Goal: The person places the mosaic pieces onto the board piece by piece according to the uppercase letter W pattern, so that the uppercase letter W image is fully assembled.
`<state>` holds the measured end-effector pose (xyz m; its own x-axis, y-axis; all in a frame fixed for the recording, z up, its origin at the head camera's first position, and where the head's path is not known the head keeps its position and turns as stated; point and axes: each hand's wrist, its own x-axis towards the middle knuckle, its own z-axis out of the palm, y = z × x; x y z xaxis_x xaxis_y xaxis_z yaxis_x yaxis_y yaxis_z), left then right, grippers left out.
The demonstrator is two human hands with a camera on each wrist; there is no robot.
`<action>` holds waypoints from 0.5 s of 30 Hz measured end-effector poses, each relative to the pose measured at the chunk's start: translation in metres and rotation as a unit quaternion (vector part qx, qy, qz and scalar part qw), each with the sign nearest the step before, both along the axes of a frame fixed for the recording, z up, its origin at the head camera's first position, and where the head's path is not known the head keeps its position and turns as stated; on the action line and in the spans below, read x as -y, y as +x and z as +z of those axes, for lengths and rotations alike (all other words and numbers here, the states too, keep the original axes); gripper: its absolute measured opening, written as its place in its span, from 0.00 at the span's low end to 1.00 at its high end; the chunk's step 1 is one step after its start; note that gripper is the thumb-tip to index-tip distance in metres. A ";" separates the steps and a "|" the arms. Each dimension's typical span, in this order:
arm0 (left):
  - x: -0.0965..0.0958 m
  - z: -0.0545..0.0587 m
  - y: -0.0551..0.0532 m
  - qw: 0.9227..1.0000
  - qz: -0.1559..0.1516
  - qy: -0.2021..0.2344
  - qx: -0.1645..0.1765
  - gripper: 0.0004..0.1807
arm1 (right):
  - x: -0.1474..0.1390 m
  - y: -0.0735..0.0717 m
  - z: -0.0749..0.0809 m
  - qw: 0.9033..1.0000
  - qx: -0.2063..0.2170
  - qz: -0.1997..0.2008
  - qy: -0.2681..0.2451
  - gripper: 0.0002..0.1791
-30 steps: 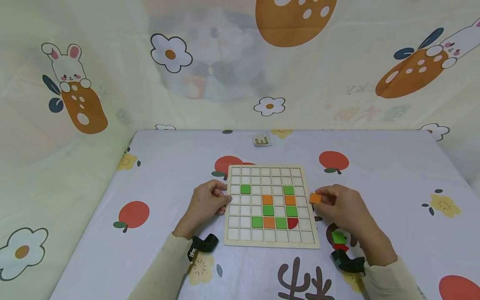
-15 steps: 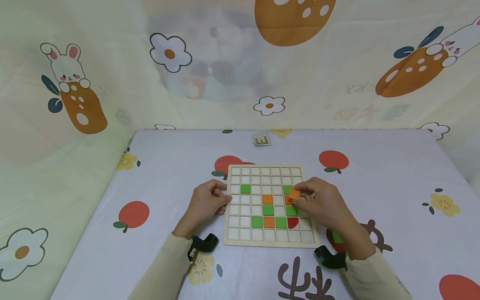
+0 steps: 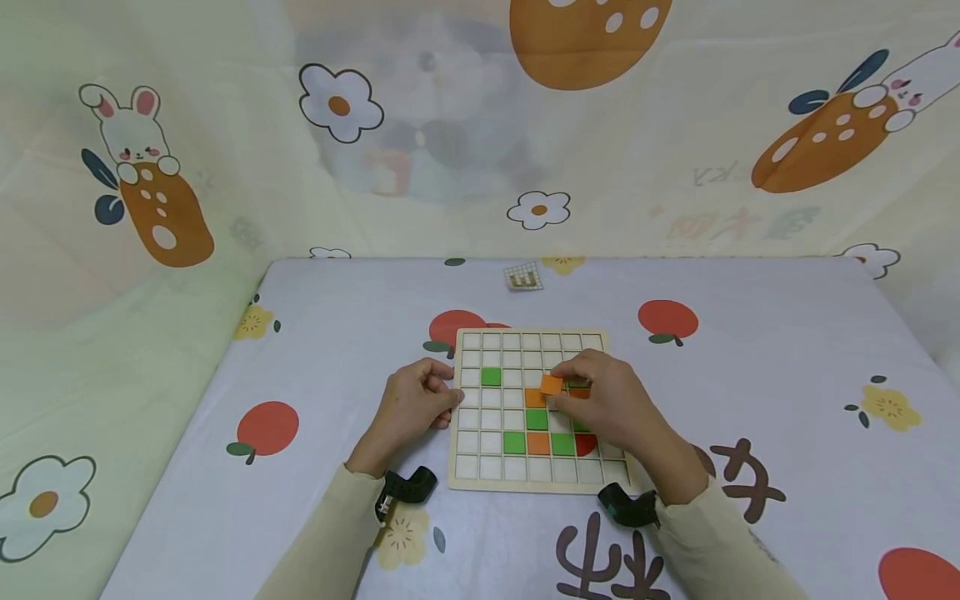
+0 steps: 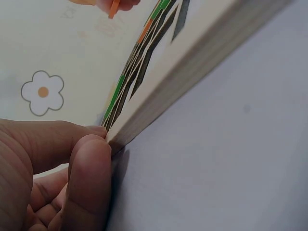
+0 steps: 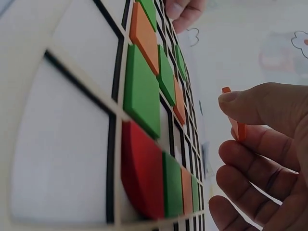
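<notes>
A pale wooden grid board (image 3: pixel 480 486) lies on the table, with several green and orange square tiles and one red quarter-round tile (image 5: pixel 144 168) set in its cells. My right hand (image 3: pixel 611 404) pinches an orange square tile (image 3: pixel 551 384) between thumb and fingers, over the middle of the board and apart from it. In the right wrist view this tile stands tilted on edge. At the board's left edge, my left hand (image 3: pixel 408 404) grips the rim with thumb and index finger, its other fingers curled. The right hand partly covers the tiles on the board's right side.
A small card printed with a grid (image 3: pixel 523 277) lies behind the board near the table's back edge. The tablecloth (image 3: pixel 337 333) carries fruit and flower prints. A patterned cloth wall (image 3: pixel 450 225) rises behind the table.
My right hand has moved left with the orange tile, from beside the board's right edge to over its middle. The left hand has stayed at the board's left edge.
</notes>
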<state>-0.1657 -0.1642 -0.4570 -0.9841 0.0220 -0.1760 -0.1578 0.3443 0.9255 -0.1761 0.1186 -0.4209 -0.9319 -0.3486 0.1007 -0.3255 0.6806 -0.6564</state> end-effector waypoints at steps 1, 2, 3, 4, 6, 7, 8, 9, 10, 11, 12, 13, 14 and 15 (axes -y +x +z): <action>0.000 0.000 0.000 1.000 0.001 0.000 0.001 0.13 | 0.002 -0.001 0.000 1.000 0.001 0.003 -0.001 0.15; 0.000 0.000 0.000 1.000 0.001 0.000 0.002 0.13 | 0.003 -0.001 -0.001 1.000 0.001 0.008 -0.003 0.15; 0.000 0.000 0.000 1.000 0.002 0.001 0.003 0.13 | 0.005 -0.002 -0.001 1.000 0.001 0.011 -0.004 0.14; 0.000 0.000 0.000 1.000 0.002 0.001 0.003 0.13 | 0.007 -0.003 -0.002 1.000 0.000 0.016 -0.006 0.14; 0.000 0.000 -0.001 1.000 0.003 0.001 0.004 0.13 | 0.010 -0.005 -0.003 1.000 -0.002 0.022 -0.008 0.14; 0.000 0.000 -0.001 1.000 0.003 0.001 0.004 0.14 | 0.012 -0.006 -0.004 1.000 -0.004 0.025 -0.008 0.14; 0.000 0.000 -0.001 1.000 0.003 0.000 0.003 0.14 | 0.014 -0.007 -0.005 1.000 -0.004 0.028 -0.009 0.14; 0.000 0.000 -0.001 1.000 0.003 -0.001 0.003 0.14 | 0.016 -0.008 -0.005 1.000 -0.006 0.030 -0.009 0.14; 0.000 0.000 -0.001 1.000 0.003 -0.001 0.002 0.14 | 0.018 -0.008 -0.006 0.999 -0.007 0.032 -0.005 0.14; 0.000 0.000 -0.001 1.000 0.003 -0.002 0.002 0.13 | 0.020 -0.009 -0.007 0.999 -0.007 0.034 -0.001 0.14; -0.001 0.000 -0.001 1.000 0.004 -0.003 0.001 0.13 | 0.022 -0.009 -0.007 0.999 -0.006 0.035 0.004 0.15; -0.001 0.000 0.000 1.000 0.004 -0.004 0.000 0.13 | 0.024 -0.010 -0.007 0.999 -0.006 0.038 0.011 0.15; -0.001 0.000 0.000 1.000 0.004 -0.005 0.000 0.13 | 0.026 -0.010 -0.008 0.999 -0.005 0.041 0.017 0.15; -0.001 0.001 0.000 1.000 0.004 -0.006 -0.001 0.13 | 0.028 -0.011 -0.008 0.999 -0.004 0.044 0.024 0.15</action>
<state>-0.1659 -0.1634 -0.4564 -0.9845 0.0126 -0.1749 -0.1592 0.3540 0.9216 -0.1866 0.0905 -0.4290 -0.8969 -0.4329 0.0899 -0.3905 0.6803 -0.6202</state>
